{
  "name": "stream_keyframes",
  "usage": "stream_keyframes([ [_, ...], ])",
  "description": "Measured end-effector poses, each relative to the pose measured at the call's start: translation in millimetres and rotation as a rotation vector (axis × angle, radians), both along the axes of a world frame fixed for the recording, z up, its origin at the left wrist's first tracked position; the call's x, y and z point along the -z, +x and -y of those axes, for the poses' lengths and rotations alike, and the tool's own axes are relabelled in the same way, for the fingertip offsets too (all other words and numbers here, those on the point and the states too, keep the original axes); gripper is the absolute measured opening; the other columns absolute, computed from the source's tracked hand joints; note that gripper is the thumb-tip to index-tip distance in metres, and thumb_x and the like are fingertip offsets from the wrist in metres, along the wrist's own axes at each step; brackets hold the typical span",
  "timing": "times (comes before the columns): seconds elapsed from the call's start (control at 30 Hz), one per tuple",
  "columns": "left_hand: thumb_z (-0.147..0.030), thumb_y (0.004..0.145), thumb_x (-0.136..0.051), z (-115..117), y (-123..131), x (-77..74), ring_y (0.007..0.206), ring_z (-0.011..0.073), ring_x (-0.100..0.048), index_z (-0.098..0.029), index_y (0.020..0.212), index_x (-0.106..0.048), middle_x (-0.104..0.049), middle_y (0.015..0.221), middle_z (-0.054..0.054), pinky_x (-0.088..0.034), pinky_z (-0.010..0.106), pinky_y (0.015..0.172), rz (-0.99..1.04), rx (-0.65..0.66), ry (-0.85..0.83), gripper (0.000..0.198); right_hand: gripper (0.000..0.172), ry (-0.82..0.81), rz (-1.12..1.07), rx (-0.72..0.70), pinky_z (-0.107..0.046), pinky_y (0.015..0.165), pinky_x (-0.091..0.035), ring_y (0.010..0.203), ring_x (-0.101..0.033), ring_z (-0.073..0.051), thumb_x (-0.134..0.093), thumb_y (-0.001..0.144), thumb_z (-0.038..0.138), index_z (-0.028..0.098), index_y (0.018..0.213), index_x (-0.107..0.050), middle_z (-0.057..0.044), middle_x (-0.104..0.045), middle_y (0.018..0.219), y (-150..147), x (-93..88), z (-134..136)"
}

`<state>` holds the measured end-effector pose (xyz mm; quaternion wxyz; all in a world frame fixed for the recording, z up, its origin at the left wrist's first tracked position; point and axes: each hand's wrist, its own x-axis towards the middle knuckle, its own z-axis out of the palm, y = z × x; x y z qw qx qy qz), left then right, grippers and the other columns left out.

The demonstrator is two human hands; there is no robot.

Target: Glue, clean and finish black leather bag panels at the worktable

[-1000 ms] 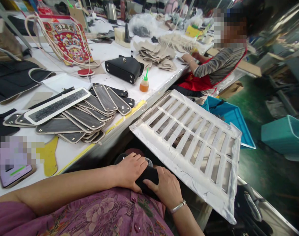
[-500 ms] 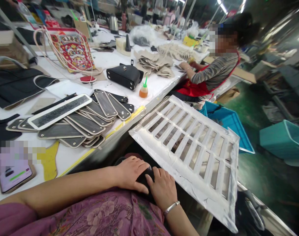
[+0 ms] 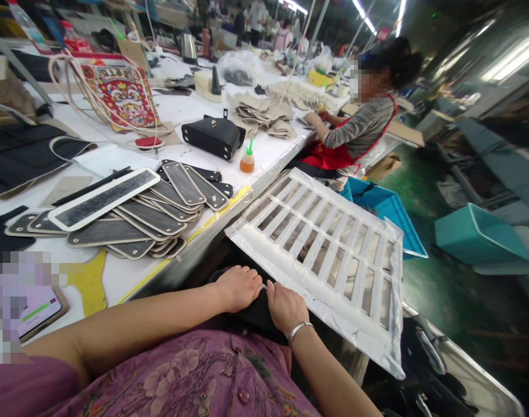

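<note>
Low in front of my body, a black bag rests in my lap, partly covered by my hands and shirt. My left hand closes over its upper left side, fingers curled down. On the other side, my right hand, with a silver bangle at the wrist, grips the bag with the thumb up. The two hands almost meet at the bag's top edge. Close by on the table lies a pile of dark strap-like panels with pale edges and metal studs. A finished-looking black box bag stands behind them.
A white slatted rack slopes at my right. Beyond it are a blue crate and a teal bin. A glue bottle, a red patterned bag and a phone are on the table. A co-worker sits farther along.
Both hands have curled from lying flatter over the black bag into a firmer grip at its top edge. The view has swung slightly to the right.
</note>
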<state>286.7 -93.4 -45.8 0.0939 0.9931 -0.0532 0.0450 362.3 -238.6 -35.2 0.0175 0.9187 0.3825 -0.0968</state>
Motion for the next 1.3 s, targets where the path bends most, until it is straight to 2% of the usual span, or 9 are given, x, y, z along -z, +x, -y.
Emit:
stream_keyframes([
  [0.27,-0.032,0.094,-0.024,5,-7,-11.1,0.085,0.0283,-0.056,-0.013,0.093,-0.057,-0.060,0.091,0.012,-0.043,0.040,0.070,-0.078,-0.009,-0.003,0.038,0.041,0.051,-0.014,0.034,-0.040,0.072,-0.043,0.084,-0.061,-0.031,-0.026,0.096,0.040,0.013,0.092,-0.057,-0.015,-0.063,0.083,-12,-9.9,4],
  [0.43,-0.046,0.088,-0.040,-29,-15,-19.0,0.088,0.0257,-0.060,-0.018,0.106,-0.058,-0.064,0.097,0.010,-0.045,0.033,0.072,-0.221,0.090,-0.038,0.038,0.061,0.107,-0.152,0.111,-0.040,0.086,-0.041,0.103,-0.054,-0.030,-0.051,0.081,0.058,0.011,0.120,-0.048,-0.016,-0.057,0.110,-3,-16.6,49],
  [0.6,-0.043,0.072,-0.061,-79,-28,-28.0,0.092,0.0193,-0.059,-0.024,0.116,-0.053,-0.063,0.103,0.001,-0.043,0.023,0.076,-0.545,0.091,-0.442,0.048,0.082,0.256,-0.453,0.234,-0.032,0.098,-0.035,0.114,-0.047,-0.022,-0.067,0.070,0.040,0.008,0.135,-0.030,-0.015,-0.046,0.128,-1,-13.6,100],
  [0.67,-0.040,0.069,-0.062,-89,-30,-29.4,0.091,0.0191,-0.058,-0.022,0.113,-0.055,-0.063,0.098,0.000,-0.043,0.023,0.077,-0.616,0.067,-0.561,0.048,0.085,0.307,-0.515,0.255,-0.032,0.102,-0.030,0.118,-0.043,-0.022,-0.070,0.067,0.036,0.007,0.136,-0.027,-0.015,-0.042,0.131,-3,-12.5,105],
  [0.77,-0.040,0.065,-0.064,-91,-28,-27.9,0.092,0.0197,-0.057,-0.020,0.113,-0.056,-0.063,0.100,0.001,-0.042,0.023,0.078,-0.615,0.020,-0.569,0.052,0.088,0.268,-0.474,0.273,-0.032,0.100,-0.033,0.115,-0.045,-0.023,-0.071,0.067,0.038,0.005,0.136,-0.028,-0.017,-0.045,0.128,0,-12.5,92],
  [0.87,-0.043,0.064,-0.065,-89,-25,-23.9,0.091,0.0204,-0.058,-0.019,0.112,-0.057,-0.063,0.101,0.002,-0.043,0.024,0.079,-0.612,-0.027,-0.559,0.054,0.080,0.242,-0.444,0.256,-0.034,0.093,-0.038,0.108,-0.050,-0.026,-0.069,0.068,0.048,0.008,0.130,-0.040,-0.016,-0.052,0.120,7,-12.9,64],
  [0.97,-0.044,0.068,-0.061,-89,-26,-21.0,0.091,0.0202,-0.058,-0.018,0.108,-0.060,-0.064,0.098,0.002,-0.043,0.024,0.079,-0.580,-0.035,-0.629,0.047,0.060,0.216,-0.465,0.186,-0.037,0.084,-0.042,0.097,-0.056,-0.028,-0.068,0.066,0.055,0.016,0.111,-0.060,-0.011,-0.062,0.105,16,-13.6,33],
  [1.07,-0.046,0.071,-0.058,-85,-30,-20.5,0.090,0.0200,-0.058,-0.018,0.108,-0.059,-0.064,0.096,0.001,-0.043,0.024,0.078,-0.579,-0.033,-0.707,0.047,0.045,0.204,-0.503,0.130,-0.034,0.077,-0.043,0.089,-0.059,-0.027,-0.067,0.065,0.055,0.020,0.095,-0.068,-0.007,-0.066,0.092,21,-15.5,21],
  [1.3,-0.048,0.071,-0.056,-75,-35,-21.1,0.093,0.0201,-0.058,-0.020,0.114,-0.055,-0.063,0.099,0.000,-0.043,0.024,0.080,-0.559,-0.060,-0.673,0.051,0.030,0.277,-0.572,0.141,-0.026,0.069,-0.044,0.080,-0.061,-0.019,-0.062,0.076,0.044,0.020,0.093,-0.068,-0.002,-0.067,0.085,27,-16.1,73],
])
